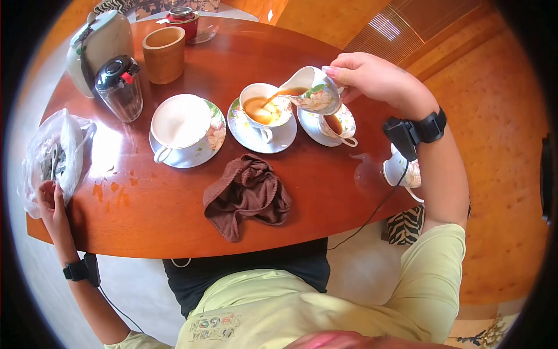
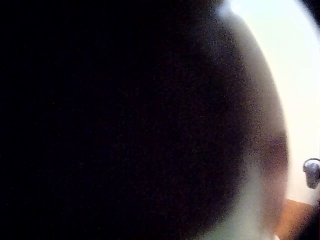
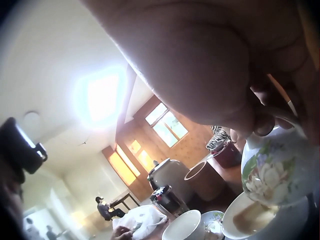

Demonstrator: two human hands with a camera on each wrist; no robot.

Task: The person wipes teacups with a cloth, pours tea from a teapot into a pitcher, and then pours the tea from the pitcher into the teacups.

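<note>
My right hand grips a white floral creamer jug by its handle side. The jug is tipped left, and a brown stream runs from its spout into the middle teacup, which holds pale brown liquid with creamy swirls. That cup stands on a floral saucer. In the right wrist view the jug hangs over the cup's rim. At the table's left edge my left hand pinches a thin dark stick, like a spoon handle, against a clear plastic bag. The left wrist view is mostly dark.
A large white cup stands left on its saucer, and a smaller cup of dark liquid stands right. A brown cloth lies in front. Behind are a wooden cup, a lidded clear jar and a ceramic pot.
</note>
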